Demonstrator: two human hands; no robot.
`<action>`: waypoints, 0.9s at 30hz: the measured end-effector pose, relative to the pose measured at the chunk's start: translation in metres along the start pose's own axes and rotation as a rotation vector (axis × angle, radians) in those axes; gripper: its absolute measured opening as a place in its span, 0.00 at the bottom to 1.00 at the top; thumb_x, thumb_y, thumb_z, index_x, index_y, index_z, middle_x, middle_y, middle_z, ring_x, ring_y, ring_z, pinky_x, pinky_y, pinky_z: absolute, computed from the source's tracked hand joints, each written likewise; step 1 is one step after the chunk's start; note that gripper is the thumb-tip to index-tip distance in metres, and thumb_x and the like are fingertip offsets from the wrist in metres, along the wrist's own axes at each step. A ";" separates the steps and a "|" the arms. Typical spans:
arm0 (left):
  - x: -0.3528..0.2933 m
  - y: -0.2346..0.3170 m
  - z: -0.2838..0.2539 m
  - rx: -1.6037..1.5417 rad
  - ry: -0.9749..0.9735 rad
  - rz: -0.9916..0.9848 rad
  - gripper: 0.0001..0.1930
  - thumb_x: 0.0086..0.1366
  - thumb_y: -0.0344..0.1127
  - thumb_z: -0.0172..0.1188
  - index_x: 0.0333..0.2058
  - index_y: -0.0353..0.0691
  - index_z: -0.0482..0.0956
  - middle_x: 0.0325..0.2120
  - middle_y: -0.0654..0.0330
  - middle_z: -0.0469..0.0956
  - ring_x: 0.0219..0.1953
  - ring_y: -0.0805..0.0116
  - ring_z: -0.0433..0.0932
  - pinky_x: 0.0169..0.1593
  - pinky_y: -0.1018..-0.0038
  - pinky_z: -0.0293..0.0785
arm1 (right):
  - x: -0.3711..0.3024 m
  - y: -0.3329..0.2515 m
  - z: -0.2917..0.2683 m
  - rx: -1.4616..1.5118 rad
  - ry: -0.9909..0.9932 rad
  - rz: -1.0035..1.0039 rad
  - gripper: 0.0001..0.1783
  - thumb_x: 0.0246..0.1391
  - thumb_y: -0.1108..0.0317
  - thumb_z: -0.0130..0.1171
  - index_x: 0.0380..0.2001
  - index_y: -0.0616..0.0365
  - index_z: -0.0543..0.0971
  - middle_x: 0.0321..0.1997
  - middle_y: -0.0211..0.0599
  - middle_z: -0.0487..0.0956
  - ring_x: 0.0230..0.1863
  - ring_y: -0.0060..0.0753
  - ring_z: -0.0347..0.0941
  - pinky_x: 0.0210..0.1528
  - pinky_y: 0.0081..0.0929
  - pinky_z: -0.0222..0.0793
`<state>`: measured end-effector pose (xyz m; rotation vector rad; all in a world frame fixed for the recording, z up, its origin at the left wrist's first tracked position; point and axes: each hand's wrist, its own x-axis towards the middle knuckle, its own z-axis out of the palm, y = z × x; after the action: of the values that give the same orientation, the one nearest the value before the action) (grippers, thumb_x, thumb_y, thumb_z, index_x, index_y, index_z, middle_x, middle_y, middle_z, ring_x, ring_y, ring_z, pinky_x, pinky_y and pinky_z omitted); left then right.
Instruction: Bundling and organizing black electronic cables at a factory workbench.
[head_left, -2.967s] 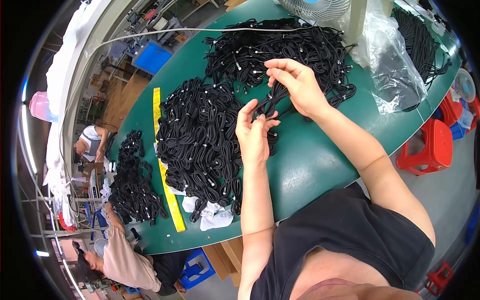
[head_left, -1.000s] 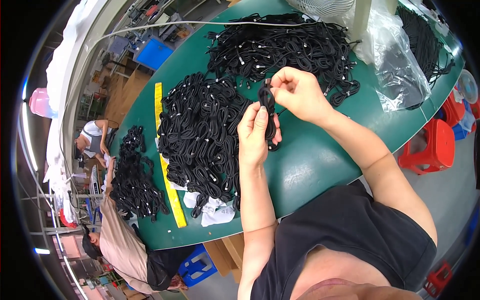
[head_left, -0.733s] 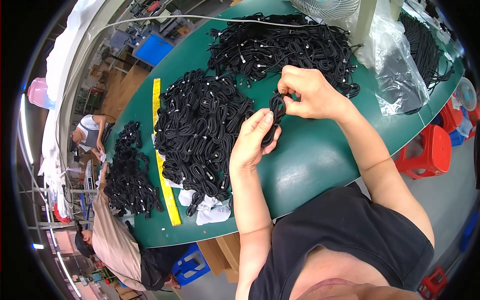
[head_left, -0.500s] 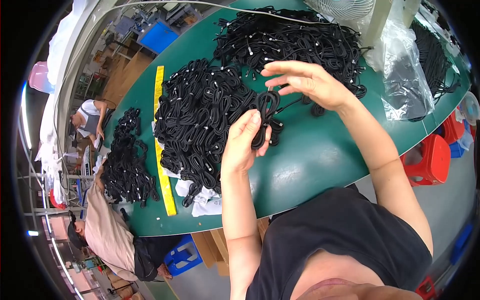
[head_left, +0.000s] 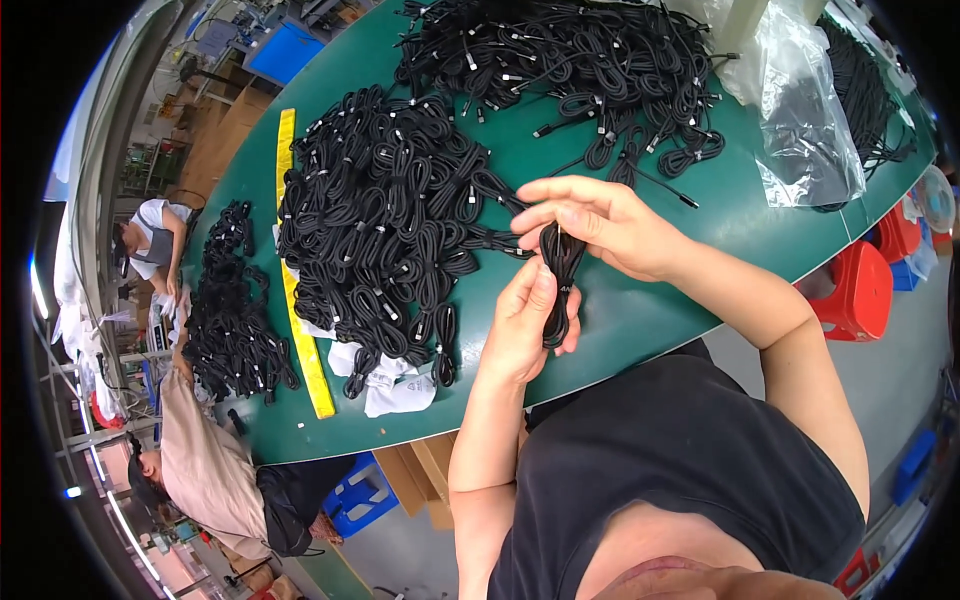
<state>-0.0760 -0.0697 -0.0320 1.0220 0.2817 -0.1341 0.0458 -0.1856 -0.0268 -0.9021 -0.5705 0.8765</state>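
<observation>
A bundled coil of black cable (head_left: 562,275) is in my hands above the green table, standing roughly lengthwise. My left hand (head_left: 525,320) is closed round its lower part, thumb along the near side. At the coil's upper end, the thumb and fingers of my right hand (head_left: 610,228) close on it; what the fingertips grip exactly is partly hidden. Left of my hands lies a heap of coiled black cables (head_left: 375,220) with silvery plugs. Farther back is a second heap of black cables (head_left: 560,55), some loose ends trailing toward me.
A yellow strip (head_left: 303,270) separates the middle heap from another cable pile (head_left: 235,320) at left. White bags (head_left: 400,390) lie near the table's front edge. Clear plastic (head_left: 805,120) lies at right, red stools (head_left: 860,290) beyond the edge. Two people work at left.
My right hand, apart from the coil with its fingers spread before, now closes on the coil's upper end. Both hands and the coil have come nearer to me. The view has shifted slightly.
</observation>
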 end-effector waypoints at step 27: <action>0.003 -0.025 -0.008 -0.149 -0.166 -0.148 0.30 0.62 0.57 0.44 0.45 0.30 0.64 0.18 0.61 0.65 0.14 0.74 0.63 0.16 0.80 0.59 | -0.004 0.005 -0.010 0.471 -0.019 0.254 0.17 0.57 0.61 0.50 0.44 0.63 0.72 0.34 0.33 0.75 0.31 0.19 0.71 0.30 0.14 0.70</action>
<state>-0.0805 -0.0756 -0.0574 0.8368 0.2120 -0.3257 0.0493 -0.1916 -0.0365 -0.5407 -0.2475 1.1892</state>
